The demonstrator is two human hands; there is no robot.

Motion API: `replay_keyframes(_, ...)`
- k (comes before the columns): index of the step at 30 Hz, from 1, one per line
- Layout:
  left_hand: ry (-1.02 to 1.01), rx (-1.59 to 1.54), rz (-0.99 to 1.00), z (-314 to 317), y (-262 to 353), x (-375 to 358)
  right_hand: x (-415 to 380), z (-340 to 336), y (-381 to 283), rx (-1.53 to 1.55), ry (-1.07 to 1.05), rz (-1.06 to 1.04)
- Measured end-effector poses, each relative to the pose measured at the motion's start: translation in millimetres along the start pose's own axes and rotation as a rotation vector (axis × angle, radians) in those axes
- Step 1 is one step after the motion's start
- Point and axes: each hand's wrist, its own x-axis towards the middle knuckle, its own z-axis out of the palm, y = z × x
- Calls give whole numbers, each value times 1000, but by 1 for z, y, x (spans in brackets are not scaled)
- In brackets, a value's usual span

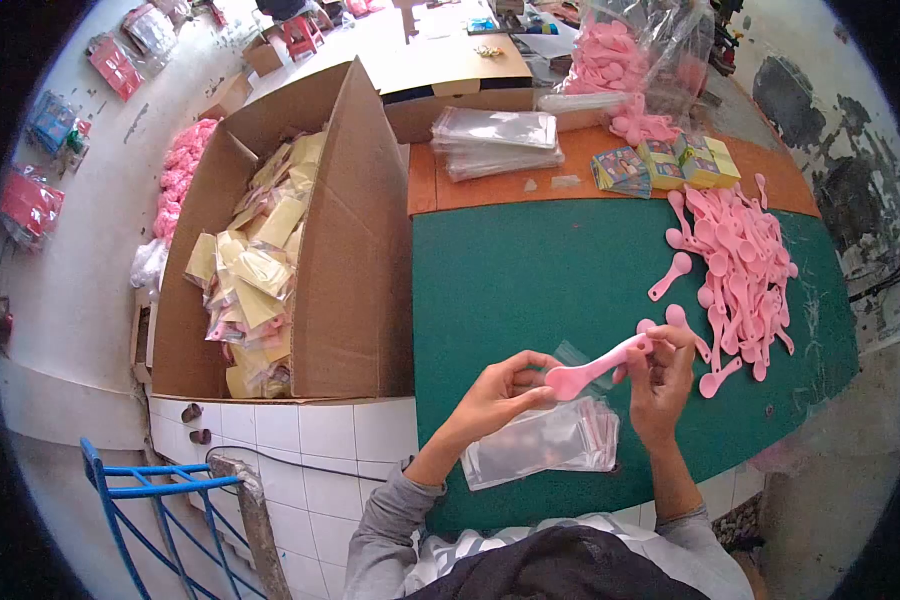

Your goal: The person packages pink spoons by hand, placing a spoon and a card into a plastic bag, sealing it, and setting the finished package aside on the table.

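- Green-topped desk (530,270) with an orange-brown far strip, beside a tall, open cardboard box (360,250) of flat yellow-and-clear packets (260,270).
- Between the two hands, above the desk, lies a smooth pink plastic spoon (605,368), its round bowl toward the left hand (505,392), its handle end at the right hand (662,385).
- Thin, crinkled clear film (570,352) shows just behind the spoon.
- Below, glossy flat transparent bags (530,450) rest overlapped on the desk.
- Matching pink spoons (735,260) form a loose heap to the right.
- The right hand, fingers raised, is pinched on the handle.
- The left hand reaches inward, fingers bent by the bowl; whether it grips spoon or film, I cannot tell.
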Motion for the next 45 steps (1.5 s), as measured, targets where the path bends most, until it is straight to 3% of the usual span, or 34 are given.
replay_keyframes(5, -70, -44, 92, 5, 12, 3, 0, -2, 2, -175, -174, -42)
replay_keyframes(7, -55, 93, 152, 3, 8, 4, 1, 0, 2, -161, -203, -67)
replay_keyframes(10, -89, 188, 90, -4, 4, 2, -2, 1, -1, -135, -73, -60)
replay_keyframes(11, -111, 202, 44, -6, 4, 2, 0, -2, 0, -164, -161, -123)
replay_keyframes(16, 27, 276, 179, 3, 12, -1, 17, -3, -9, -265, -597, -484)
replay_keyframes(20, 56, 68, 246, 3, 20, -1, 56, -5, -13, 25, -700, -362)
replay_keyframes(23, 117, 221, 290, -11, 18, -2, 83, 1, -23, -92, -913, -564)
replay_keyframes(25, 105, 130, 368, -9, 28, -1, 113, 11, -13, -26, -951, -744)
replay_keyframes(28, 114, 114, 463, -9, 29, -1, 222, -1, 57, 22, -670, -573)
replay_keyframes(30, 124, 160, 512, -15, 28, 0, 293, -22, 126, -158, -451, -491)
replay_keyframes(31, 130, 188, 522, -19, 24, -2, 307, -34, 137, -485, -312, -376)
replay_keyframes(34, 132, 54, 545, -25, 29, -11, 339, -38, 214, -1380, -275, -235)
replay_keyframes(37, 144, -62, 539, -32, 30, -15, 317, -26, 186, -1321, -38, -305)
replay_keyframes(43, 168, -111, 395, -31, 35, -3, 309, -34, 205, -1203, 62, -105)
replay_keyframes(45, 162, -127, 396, -27, 32, 1, 314, -42, 220, -1131, 2, -179)
